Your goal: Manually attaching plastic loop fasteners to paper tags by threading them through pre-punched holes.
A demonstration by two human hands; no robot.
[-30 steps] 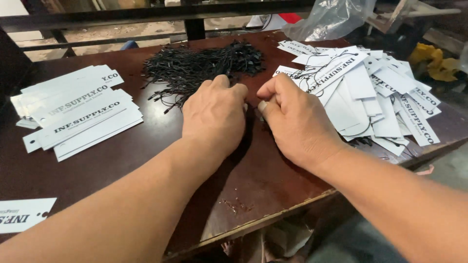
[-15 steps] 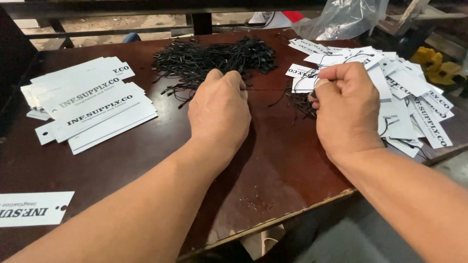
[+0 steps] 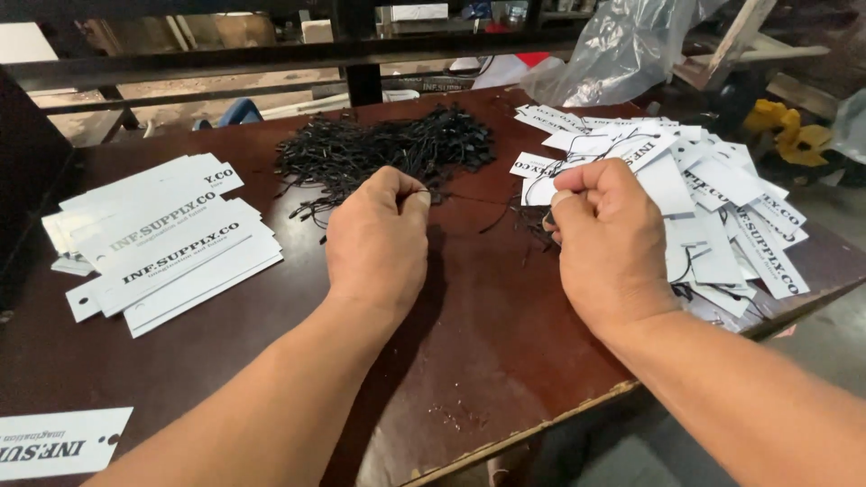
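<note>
Left hand (image 3: 377, 236) and right hand (image 3: 606, 242) at frame centre, each pinching one thin black string (image 3: 469, 200), stretched taut between, probably for threading.

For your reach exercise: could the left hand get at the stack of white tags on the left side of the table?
Probably yes: bare table lies between the left hand and the stack.
</note>
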